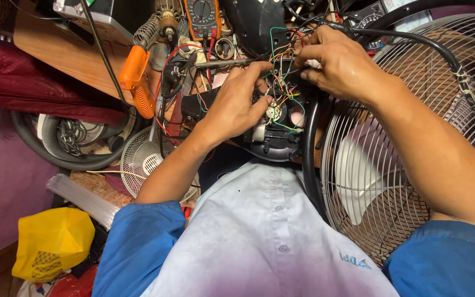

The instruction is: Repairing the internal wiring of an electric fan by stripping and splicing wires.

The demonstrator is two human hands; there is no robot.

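Observation:
A black fan housing (273,144) lies open in front of me, with a tangle of thin coloured wires (285,99) inside it. My left hand (236,104) rests on the housing, its fingertips pinching at a small white part among the wires. My right hand (333,63) is just beyond it, fingers closed on a bundle of the wires near the housing's far edge. A large metal fan grille (391,181) with pale blades behind it stands against my right forearm.
An orange glue gun (137,77) and a multimeter (202,16) lie on the wooden bench (67,55) at the back. Below left are a small white fan guard (141,159), a grey hose (45,154) and a yellow bag (50,242).

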